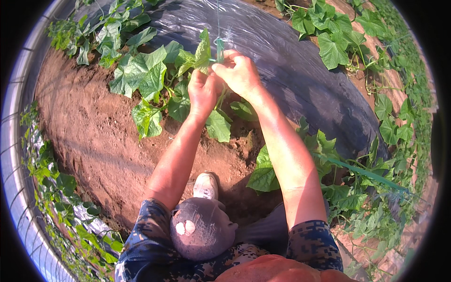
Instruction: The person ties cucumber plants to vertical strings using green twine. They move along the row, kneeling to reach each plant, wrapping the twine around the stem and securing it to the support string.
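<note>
My left hand (pixel 203 92) pinches the upper stem of a cucumber-like vine, just below an upright leaf (pixel 202 53). Beside it, my right hand (pixel 241 74) has its thumb and fingers closed at the lower end of a green plastic tape (pixel 220 49). That tape hangs from a thin string (pixel 218 17), knotted with frayed white fibres. A strand of green tape runs sideways behind the leaf towards the left hand. Both hands nearly touch, and their fingertips partly hide the stem and the tape's end. Broad leaves (pixel 151 74) of the vine spread to the left.
Black plastic mulch film (pixel 282 70) covers the bed beyond the hands. Bare soil (pixel 105 134) lies to the left. More vines (pixel 331 31) grow at right, where another green tape (pixel 366 174) slants across. My shoe (pixel 206 185) and bent knee (pixel 202 227) are below.
</note>
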The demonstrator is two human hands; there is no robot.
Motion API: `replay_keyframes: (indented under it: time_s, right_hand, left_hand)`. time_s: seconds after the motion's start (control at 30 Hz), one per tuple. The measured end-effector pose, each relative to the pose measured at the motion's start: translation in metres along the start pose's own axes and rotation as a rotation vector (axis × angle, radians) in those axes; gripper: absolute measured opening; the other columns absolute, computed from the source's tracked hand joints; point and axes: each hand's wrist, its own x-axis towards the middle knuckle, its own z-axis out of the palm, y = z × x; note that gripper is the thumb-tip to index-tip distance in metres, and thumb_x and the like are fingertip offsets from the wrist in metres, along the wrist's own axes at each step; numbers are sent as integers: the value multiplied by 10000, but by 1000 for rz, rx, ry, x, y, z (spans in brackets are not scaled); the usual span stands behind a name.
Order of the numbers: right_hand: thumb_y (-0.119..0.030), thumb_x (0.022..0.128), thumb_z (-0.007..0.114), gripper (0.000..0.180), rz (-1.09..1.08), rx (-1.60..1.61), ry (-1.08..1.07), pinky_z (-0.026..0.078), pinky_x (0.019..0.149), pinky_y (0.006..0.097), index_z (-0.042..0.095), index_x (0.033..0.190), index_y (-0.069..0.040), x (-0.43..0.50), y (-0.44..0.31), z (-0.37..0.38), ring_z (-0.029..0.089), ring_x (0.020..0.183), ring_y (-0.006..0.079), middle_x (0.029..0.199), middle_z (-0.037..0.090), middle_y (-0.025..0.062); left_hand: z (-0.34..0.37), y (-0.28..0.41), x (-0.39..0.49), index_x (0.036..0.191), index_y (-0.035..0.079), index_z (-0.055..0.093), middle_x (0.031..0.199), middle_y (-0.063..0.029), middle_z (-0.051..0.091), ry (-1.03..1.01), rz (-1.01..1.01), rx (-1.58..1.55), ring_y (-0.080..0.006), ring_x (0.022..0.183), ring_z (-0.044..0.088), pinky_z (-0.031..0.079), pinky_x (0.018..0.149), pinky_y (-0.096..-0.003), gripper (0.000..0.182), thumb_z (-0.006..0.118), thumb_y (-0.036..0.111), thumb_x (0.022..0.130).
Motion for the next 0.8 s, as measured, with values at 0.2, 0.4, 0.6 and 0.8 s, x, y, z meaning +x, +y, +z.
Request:
replay_keyframes:
  time_s: [0.2,0.4,0.6,0.8]
  right_hand:
    - [-218,842,714,258,101,-99,-29,537,722,296,696,1018,-30,-3,-14,-5,685,763,132,836,740,93]
    - [-158,883,662,147,69,53,-17,517,699,296,706,970,-46,2,3,-3,647,737,116,820,717,69]
    - [-132,913,642,122,11,-68,40,515,705,308,708,992,-67,6,16,0,631,741,115,816,703,42]
    - [-203,849,652,222,132,-242,-5,526,713,362,705,1008,-57,2,-7,-8,681,764,208,802,713,124]
  left_hand:
    - [-5,6,4,1078,32,629,974,-35,695,-28,-114,-69,-100,791,666,550,607,-240,138,628,143,996]
    - [-7,13,4,1102,52,647,1001,-29,705,-53,-149,-131,-117,855,682,553,622,-238,166,651,177,993]
    - [-1,7,7,1075,40,636,1014,-36,701,56,-119,-175,-129,851,686,564,639,-253,164,651,182,995]
    - [-6,-3,22,1059,34,637,1005,-42,702,56,-26,-98,-119,832,676,570,640,-257,138,647,156,995]
